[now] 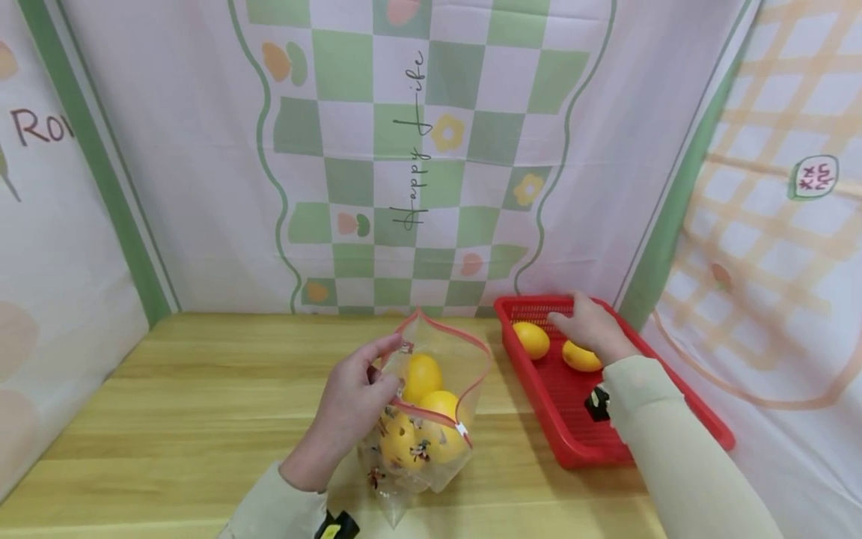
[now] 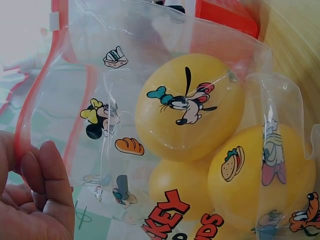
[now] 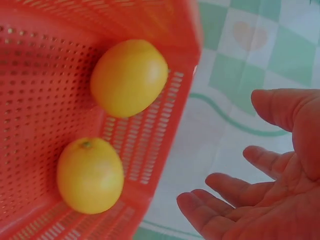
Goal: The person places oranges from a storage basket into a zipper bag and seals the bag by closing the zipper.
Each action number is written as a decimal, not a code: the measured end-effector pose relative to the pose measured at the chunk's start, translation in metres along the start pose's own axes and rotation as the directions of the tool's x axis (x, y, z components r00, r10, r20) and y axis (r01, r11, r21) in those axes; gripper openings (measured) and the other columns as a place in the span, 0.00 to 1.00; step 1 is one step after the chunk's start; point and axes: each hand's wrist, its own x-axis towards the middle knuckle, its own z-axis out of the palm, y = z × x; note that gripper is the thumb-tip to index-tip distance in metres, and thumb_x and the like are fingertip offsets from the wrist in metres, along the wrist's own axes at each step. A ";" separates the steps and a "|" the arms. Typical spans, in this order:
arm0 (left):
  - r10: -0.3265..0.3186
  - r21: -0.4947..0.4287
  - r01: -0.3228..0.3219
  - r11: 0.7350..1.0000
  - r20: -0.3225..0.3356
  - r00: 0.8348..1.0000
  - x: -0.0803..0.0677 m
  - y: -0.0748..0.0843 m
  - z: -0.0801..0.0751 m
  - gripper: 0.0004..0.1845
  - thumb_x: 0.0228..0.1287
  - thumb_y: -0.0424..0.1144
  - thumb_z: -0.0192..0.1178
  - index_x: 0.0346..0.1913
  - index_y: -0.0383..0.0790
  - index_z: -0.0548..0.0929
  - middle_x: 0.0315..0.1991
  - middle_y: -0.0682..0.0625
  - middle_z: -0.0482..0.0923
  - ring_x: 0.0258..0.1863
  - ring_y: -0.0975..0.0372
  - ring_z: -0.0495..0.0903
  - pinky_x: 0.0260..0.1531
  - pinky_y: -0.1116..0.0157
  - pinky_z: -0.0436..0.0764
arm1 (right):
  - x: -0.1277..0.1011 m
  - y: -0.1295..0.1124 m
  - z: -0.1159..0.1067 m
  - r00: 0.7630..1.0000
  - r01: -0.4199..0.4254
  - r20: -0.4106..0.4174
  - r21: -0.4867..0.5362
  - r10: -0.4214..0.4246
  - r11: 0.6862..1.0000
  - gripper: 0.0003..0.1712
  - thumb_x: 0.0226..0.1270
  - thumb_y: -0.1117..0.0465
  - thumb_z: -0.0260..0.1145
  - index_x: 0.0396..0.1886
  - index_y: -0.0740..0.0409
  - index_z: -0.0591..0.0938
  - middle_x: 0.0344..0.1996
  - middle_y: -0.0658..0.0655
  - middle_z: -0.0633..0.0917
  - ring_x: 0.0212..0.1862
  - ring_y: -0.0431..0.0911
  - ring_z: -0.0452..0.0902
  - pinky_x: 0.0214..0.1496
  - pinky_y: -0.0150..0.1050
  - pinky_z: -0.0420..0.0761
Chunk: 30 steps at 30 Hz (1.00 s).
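My left hand (image 1: 355,400) pinches the red-edged rim of a clear zip bag (image 1: 476,389) printed with cartoon figures. Its mouth gapes upward, and several yellow lemons (image 1: 423,378) lie inside, seen through the plastic in the left wrist view too. My right hand (image 1: 592,327) is over the far part of a red basket (image 1: 552,419), holding nothing. In the right wrist view its fingers (image 3: 235,190) are spread and apart from the fruit. Two lemons sit in the basket: one by the left wall (image 1: 532,340), the other lemon (image 1: 581,357) partly under the right hand in the head view.
Both the bag and the basket rest on a wood-grain table (image 1: 202,419). Behind it hangs a checked cloth (image 1: 404,150), with more printed cloth (image 1: 774,247) at the right side. The basket has raised, perforated walls.
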 end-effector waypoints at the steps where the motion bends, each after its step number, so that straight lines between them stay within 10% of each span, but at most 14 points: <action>1: -0.001 0.001 0.001 1.000 0.000 1.000 0.000 0.000 0.000 0.30 0.64 0.27 0.58 0.71 0.44 0.79 0.66 0.53 0.81 0.16 0.66 0.62 0.15 0.72 0.62 | 0.001 0.003 0.000 1.000 -0.006 0.003 -0.002 0.006 1.000 0.47 0.80 0.47 0.55 0.80 0.75 0.50 0.73 0.80 0.63 0.70 0.72 0.65 0.73 0.69 0.66; 30: 0.001 0.014 -0.001 1.000 -0.004 1.000 -0.001 0.000 0.000 0.30 0.64 0.27 0.58 0.70 0.45 0.80 0.65 0.52 0.82 0.18 0.65 0.63 0.16 0.72 0.63 | 0.023 0.060 0.023 0.987 -0.030 0.147 -0.204 0.061 0.978 0.49 0.69 0.53 0.63 0.79 0.76 0.55 0.68 0.85 0.65 0.67 0.77 0.62 0.69 0.75 0.65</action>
